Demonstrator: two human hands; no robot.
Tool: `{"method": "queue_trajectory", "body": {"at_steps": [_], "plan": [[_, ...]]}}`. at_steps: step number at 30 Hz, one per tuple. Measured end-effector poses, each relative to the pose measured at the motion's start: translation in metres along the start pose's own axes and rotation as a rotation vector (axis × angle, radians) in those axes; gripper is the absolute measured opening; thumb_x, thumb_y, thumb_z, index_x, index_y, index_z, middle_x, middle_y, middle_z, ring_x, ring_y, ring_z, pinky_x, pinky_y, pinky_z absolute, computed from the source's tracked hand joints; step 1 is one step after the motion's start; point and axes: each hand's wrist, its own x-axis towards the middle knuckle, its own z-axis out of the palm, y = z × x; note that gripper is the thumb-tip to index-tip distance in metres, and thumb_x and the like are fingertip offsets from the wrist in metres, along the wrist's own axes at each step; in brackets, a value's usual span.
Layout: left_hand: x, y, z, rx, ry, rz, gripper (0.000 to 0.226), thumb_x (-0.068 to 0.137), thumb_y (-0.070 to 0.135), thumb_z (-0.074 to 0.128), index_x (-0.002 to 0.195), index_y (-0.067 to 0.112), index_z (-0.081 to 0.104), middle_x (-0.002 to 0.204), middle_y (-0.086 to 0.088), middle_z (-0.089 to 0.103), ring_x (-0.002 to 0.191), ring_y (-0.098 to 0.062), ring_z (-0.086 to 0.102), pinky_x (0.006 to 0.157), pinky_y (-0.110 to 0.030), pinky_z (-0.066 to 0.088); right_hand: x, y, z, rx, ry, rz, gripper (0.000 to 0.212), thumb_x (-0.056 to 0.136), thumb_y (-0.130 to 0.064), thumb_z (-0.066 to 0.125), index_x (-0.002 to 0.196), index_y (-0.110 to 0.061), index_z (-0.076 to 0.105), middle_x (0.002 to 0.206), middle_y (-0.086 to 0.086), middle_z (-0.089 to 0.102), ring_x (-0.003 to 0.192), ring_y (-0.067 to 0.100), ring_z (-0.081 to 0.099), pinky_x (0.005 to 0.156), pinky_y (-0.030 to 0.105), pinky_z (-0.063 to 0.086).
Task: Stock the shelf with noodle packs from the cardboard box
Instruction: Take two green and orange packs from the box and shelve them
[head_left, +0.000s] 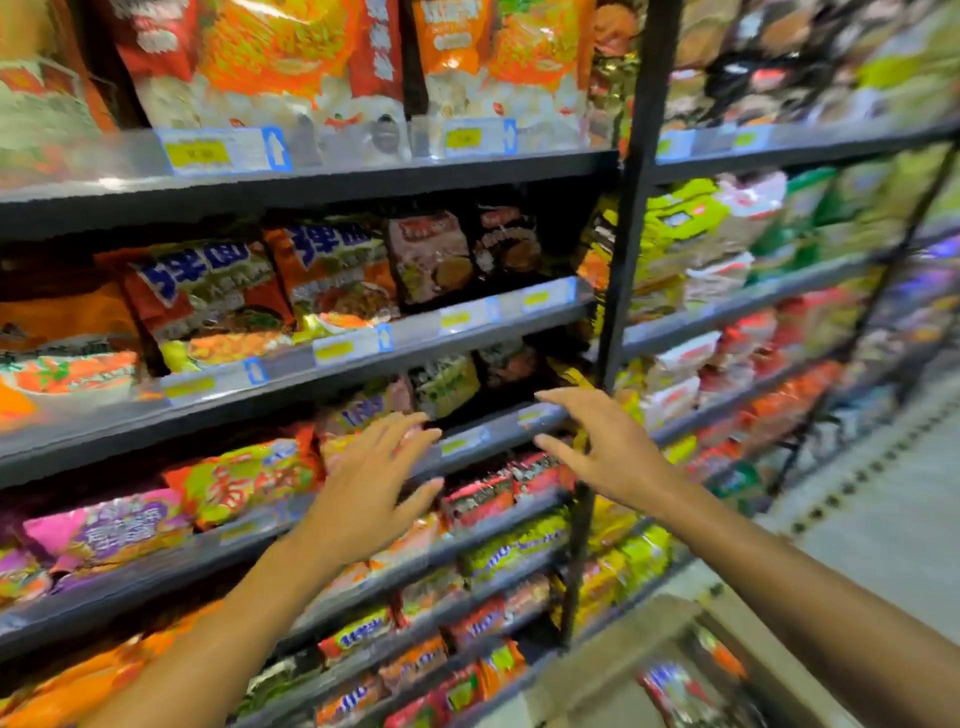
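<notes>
Both hands are up at the shelf front and hold nothing. Left hand (371, 493): fingers spread and straight, fingertips over the packs at the front edge of the shelf (483, 439). Right hand (605, 447): fingers apart and loosely extended, hovering at the right end of that same edge, just beside the black upright (618, 291). I cannot tell whether either hand touches a pack or the rail (motion blur).

Noodle packs to be stocked: still in the cardboard box (613, 654) at the lower right, below the shelving; I see at least one red pack (675, 691) inside it, blurred.

My reading of the step: between placements, either squaring the packs already on the shelf or about to go down for more.

How I would do it well:
- Push the front row back with flat fingers, evenly, so the faces stay upright and the price rail stays readable.
- The dark gap at the right end of the shelf, near the upright, looks like the free slot; fill there.
- Take packs from the box by their edges, not the middle; noodles probably crack if squeezed.
</notes>
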Motion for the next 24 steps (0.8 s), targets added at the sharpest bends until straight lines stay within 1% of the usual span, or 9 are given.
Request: {"method": "queue_trajectory", "body": {"at_steps": [4, 7, 8, 11, 14, 16, 19, 22, 24], "plan": [[-0.014, 0.035, 0.045, -0.041, -0.116, 0.073, 0.061, 0.096, 0.055, 0.044, 0.136, 0.010, 0.057, 0.144, -0.013, 0.051, 0.134, -0.038, 0.046, 0.113, -0.052, 0.034, -0.080, 0.022, -0.005, -0.094, -0.095, 0.103, 0.060, 0.092, -0.057, 0.059, 0.142, -0.026, 0.050, 0.142, -0.004, 0.055, 0.133, 0.015, 0.047, 0.112, 0.037, 0.039], [-0.024, 0.069, 0.074, -0.073, -0.275, 0.042, 0.071, 0.096, 0.068, 0.028, 0.150, 0.023, 0.040, 0.160, -0.002, 0.029, 0.149, -0.031, 0.022, 0.122, -0.046, 0.011, -0.136, 0.032, -0.015, -0.143, -0.190, 0.194, 0.064, 0.094, -0.062, 0.051, 0.149, -0.029, 0.044, 0.153, -0.005, 0.044, 0.143, 0.014, 0.034, 0.117, 0.031, 0.026], [-0.026, 0.081, 0.082, -0.081, -0.311, 0.054, 0.073, 0.095, 0.070, 0.024, 0.151, 0.025, 0.038, 0.161, -0.001, 0.026, 0.150, -0.031, 0.019, 0.122, -0.046, 0.008, -0.153, 0.036, -0.018, -0.154, -0.219, 0.226, 0.064, 0.095, -0.063, 0.048, 0.150, -0.031, 0.041, 0.156, -0.007, 0.039, 0.145, 0.013, 0.029, 0.119, 0.031, 0.023], [-0.029, 0.121, 0.099, -0.140, -0.390, 0.096, 0.092, 0.087, 0.081, 0.006, 0.149, 0.022, 0.042, 0.161, -0.003, 0.027, 0.150, -0.033, 0.018, 0.122, -0.053, 0.013, -0.204, 0.053, -0.031, -0.124, -0.306, 0.382, 0.067, 0.095, -0.068, 0.042, 0.153, -0.037, 0.033, 0.161, -0.012, 0.029, 0.149, 0.012, 0.020, 0.122, 0.035, 0.018], [-0.025, 0.161, 0.112, -0.178, -0.454, 0.102, 0.106, 0.074, 0.087, -0.009, 0.155, 0.028, 0.026, 0.165, 0.004, 0.012, 0.152, -0.026, 0.004, 0.123, -0.048, 0.004, -0.245, 0.074, -0.051, -0.117, -0.331, 0.512, 0.080, 0.086, -0.081, 0.031, 0.153, -0.036, 0.032, 0.162, -0.010, 0.027, 0.150, 0.013, 0.020, 0.121, 0.037, 0.020], [-0.019, 0.190, 0.121, -0.170, -0.494, 0.112, 0.115, 0.067, 0.089, -0.018, 0.155, 0.028, 0.024, 0.165, 0.004, 0.011, 0.152, -0.025, 0.005, 0.123, -0.047, 0.005, -0.270, 0.092, -0.067, -0.129, -0.341, 0.563, 0.080, 0.086, -0.079, 0.031, 0.153, -0.036, 0.032, 0.161, -0.009, 0.028, 0.149, 0.014, 0.023, 0.120, 0.036, 0.020], [-0.006, 0.233, 0.144, -0.168, -0.500, 0.110, 0.114, 0.069, 0.089, -0.017, 0.154, 0.028, 0.029, 0.164, 0.003, 0.017, 0.151, -0.026, 0.011, 0.122, -0.047, 0.012, -0.306, 0.129, -0.091, -0.141, -0.363, 0.618, 0.074, 0.090, -0.077, 0.032, 0.152, -0.038, 0.031, 0.160, -0.007, 0.031, 0.147, 0.015, 0.026, 0.120, 0.037, 0.023], [0.011, 0.286, 0.166, -0.176, -0.534, 0.096, 0.109, 0.070, 0.087, -0.012, 0.154, 0.029, 0.028, 0.163, 0.004, 0.017, 0.150, -0.025, 0.013, 0.122, -0.045, 0.012, -0.341, 0.170, -0.115, -0.126, -0.360, 0.659, 0.099, 0.076, -0.093, 0.014, 0.152, -0.033, 0.035, 0.159, -0.006, 0.035, 0.146, 0.015, 0.029, 0.119, 0.035, 0.026], [0.020, 0.322, 0.181, -0.194, -0.554, 0.101, 0.112, 0.068, 0.090, -0.009, 0.153, 0.028, 0.029, 0.163, 0.002, 0.018, 0.150, -0.025, 0.015, 0.120, -0.043, 0.012, -0.364, 0.195, -0.129, -0.098, -0.357, 0.677, 0.107, 0.071, -0.097, 0.009, 0.151, -0.031, 0.037, 0.157, -0.006, 0.037, 0.145, 0.017, 0.031, 0.118, 0.034, 0.027]]}}
